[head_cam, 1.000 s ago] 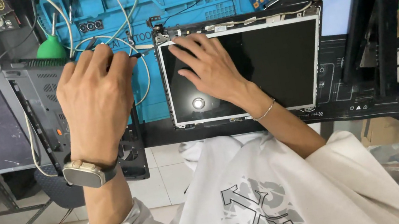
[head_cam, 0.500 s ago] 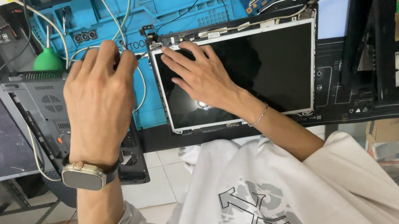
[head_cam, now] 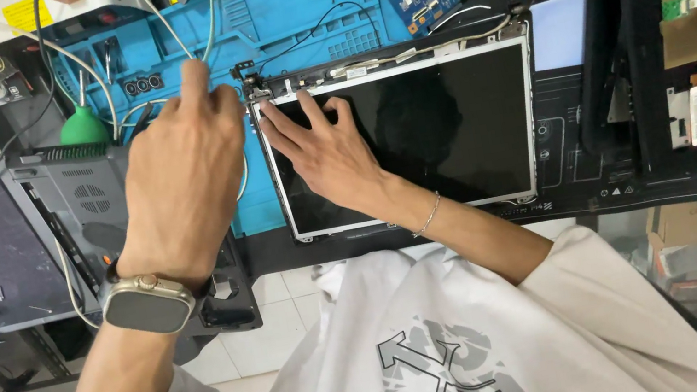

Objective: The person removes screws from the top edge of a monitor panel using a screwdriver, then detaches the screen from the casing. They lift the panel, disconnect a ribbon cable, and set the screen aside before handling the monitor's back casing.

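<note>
Your right hand (head_cam: 327,148) lies flat and open on the dark laptop screen panel (head_cam: 440,125) at centre frame, fingertips touching its upper-left corner and gripping nothing. Your left hand (head_cam: 181,171), with a watch (head_cam: 146,303) on the wrist, hovers just left of the panel over the blue mat (head_cam: 291,9); whether its fingers pinch the pale cables (head_cam: 192,34) cannot be told.
</note>
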